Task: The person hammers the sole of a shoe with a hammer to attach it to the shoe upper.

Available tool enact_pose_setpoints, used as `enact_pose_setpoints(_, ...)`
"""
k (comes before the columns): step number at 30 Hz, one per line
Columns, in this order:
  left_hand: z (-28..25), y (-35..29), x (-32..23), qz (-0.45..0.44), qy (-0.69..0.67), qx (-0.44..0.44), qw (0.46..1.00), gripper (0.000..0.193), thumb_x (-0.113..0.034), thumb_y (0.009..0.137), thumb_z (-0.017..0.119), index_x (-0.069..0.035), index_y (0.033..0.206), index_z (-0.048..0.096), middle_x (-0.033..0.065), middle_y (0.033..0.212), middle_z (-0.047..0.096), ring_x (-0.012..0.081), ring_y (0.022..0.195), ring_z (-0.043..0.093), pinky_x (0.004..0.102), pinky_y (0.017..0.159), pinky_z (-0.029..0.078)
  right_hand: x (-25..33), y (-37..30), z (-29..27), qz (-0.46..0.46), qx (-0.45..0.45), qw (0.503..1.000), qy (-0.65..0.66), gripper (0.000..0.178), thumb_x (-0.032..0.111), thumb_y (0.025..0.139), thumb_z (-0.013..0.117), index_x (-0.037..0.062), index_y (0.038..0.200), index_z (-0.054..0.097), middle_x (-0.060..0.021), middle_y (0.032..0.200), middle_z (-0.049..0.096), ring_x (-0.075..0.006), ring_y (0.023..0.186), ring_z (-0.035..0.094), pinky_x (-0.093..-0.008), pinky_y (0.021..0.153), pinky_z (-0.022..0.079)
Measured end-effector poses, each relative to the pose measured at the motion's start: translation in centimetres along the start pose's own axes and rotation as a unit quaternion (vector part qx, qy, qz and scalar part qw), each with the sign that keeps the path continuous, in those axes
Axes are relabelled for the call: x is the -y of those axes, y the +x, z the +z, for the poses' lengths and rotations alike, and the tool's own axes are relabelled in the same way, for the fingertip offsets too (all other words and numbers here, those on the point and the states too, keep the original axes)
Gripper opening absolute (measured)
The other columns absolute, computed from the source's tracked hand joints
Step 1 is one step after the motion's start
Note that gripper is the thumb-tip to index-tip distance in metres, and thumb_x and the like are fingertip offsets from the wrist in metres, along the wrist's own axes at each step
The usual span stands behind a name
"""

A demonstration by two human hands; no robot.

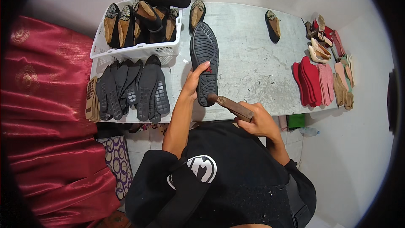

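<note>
My left hand [192, 82] grips a shoe with its black ridged sole [205, 46] turned up, heel toward me; the thumb lies across the sole by a small red mark. The shoe's upper is hidden beneath. My right hand [260, 120] is closed round the wooden handle of a hammer [234, 107]. The rusty hammer head rests at or just over the heel end of the sole; I cannot tell whether they touch. Just beyond the sole's toe stands a black shoe [197, 14] with a patterned toe and a wooden last in it.
A white plastic basket [139, 52] of lasted shoes stands at the far left of the pale table [249, 76]. Loose black soles [147, 88] lie before it. Another shoe [273, 26] sits far right. Red soles [307, 82], pink soles and cream shoes [319, 51] line the right edge.
</note>
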State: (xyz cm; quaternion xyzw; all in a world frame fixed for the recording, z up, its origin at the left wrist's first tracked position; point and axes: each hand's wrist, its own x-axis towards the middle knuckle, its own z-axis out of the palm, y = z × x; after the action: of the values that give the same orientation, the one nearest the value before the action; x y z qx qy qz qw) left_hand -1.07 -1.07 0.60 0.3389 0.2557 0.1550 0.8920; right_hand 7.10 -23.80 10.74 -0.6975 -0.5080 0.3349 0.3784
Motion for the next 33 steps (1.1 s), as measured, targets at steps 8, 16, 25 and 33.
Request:
enact_pose_setpoints(8,0.5,-0.9,0.4,-0.012,-0.005,0.018,1.000,0.032,-0.029,0.087,0.066,-0.002,0.103,0.061,0.0056,0.087,0.064,0.0133,0.072,0.064,0.0257,0.062,0.055,-0.7,0.7,0.1,-0.035,-0.066,0.997,-0.006,0.017,0.007,0.073,0.061,-0.0001,0.088,0.056,-0.0164,0.056,0.050,-0.0295,0.049,0.052,-0.0362,0.051,0.042)
enact_pose_setpoints(16,-0.4,-1.1,0.8,-0.011,-0.038,0.029,0.999,0.032,-0.030,0.089,0.065,-0.002,0.105,0.061,0.0073,0.090,0.066,0.0129,0.072,0.065,0.0249,0.061,0.055,0.5,0.6,-0.5,0.012,-0.103,0.993,0.056,0.024,0.005,0.075,0.063,0.0020,0.098,0.062,-0.0087,0.069,0.058,-0.0179,0.055,0.053,-0.0300,0.056,0.044)
enact_pose_setpoints(25,-0.3,-1.9,0.6,-0.012,-0.012,0.032,0.999,0.035,-0.029,0.089,0.064,-0.001,0.110,0.058,0.0071,0.089,0.065,0.0128,0.072,0.066,0.0246,0.060,0.055,-1.4,1.6,0.0,0.001,-0.151,0.987,0.049,0.024,0.002,0.078,0.062,0.0051,0.102,0.062,0.0015,0.071,0.055,-0.0061,0.056,0.046,-0.0230,0.052,0.039)
enact_pose_setpoints(33,0.2,-2.7,1.7,-0.029,0.005,0.034,0.999,0.035,-0.028,0.089,0.064,-0.001,0.110,0.058,0.0069,0.090,0.066,0.0127,0.072,0.066,0.0248,0.061,0.056,-1.6,2.5,-0.1,-0.009,-0.187,0.981,0.053,0.022,-0.001,0.080,0.061,0.0034,0.102,0.060,0.0014,0.064,0.052,-0.0061,0.049,0.047,-0.0231,0.045,0.037)
